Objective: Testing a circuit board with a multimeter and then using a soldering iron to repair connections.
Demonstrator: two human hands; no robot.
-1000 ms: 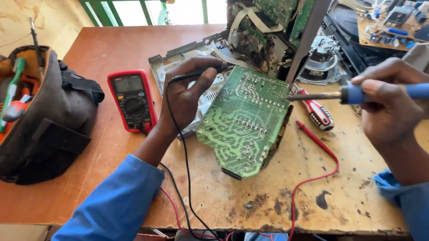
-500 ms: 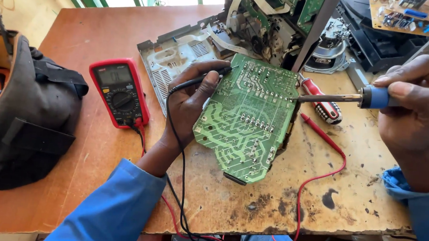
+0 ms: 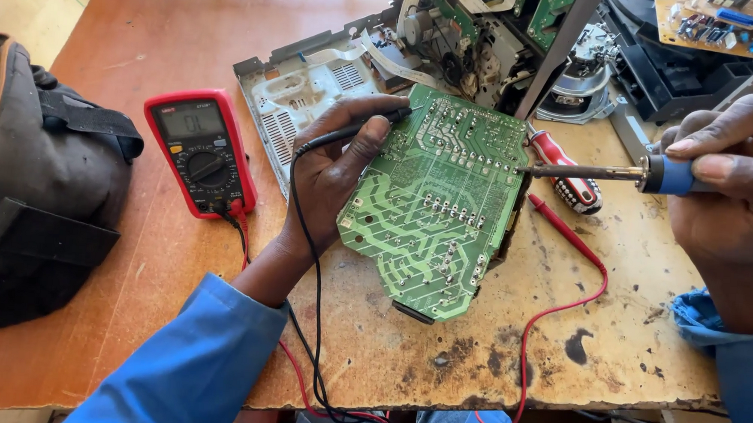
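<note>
A green circuit board point(image 3: 435, 202) lies solder side up, tilted, in the middle of the worn wooden table point(image 3: 558, 350). My left hand point(image 3: 336, 171) holds its left edge and pinches a black meter probe point(image 3: 359, 126) whose tip touches the board's top left corner. My right hand point(image 3: 734, 192) grips the blue handle of a soldering iron point(image 3: 597, 172); the iron's tip rests at the board's right edge. The red probe point(image 3: 560, 228) lies loose on the table right of the board.
A red multimeter point(image 3: 199, 149) sits left of the board, leads trailing off the front edge. A dark tool bag point(image 3: 39, 185) fills the far left. An opened device chassis point(image 3: 454, 44) stands behind. A red-and-white screwdriver point(image 3: 563, 170) lies by the iron.
The view has shifted closer and lower, so the bag slid leftwards. The soldering iron's tip has stayed at the board's right edge. Both hands keep their grips.
</note>
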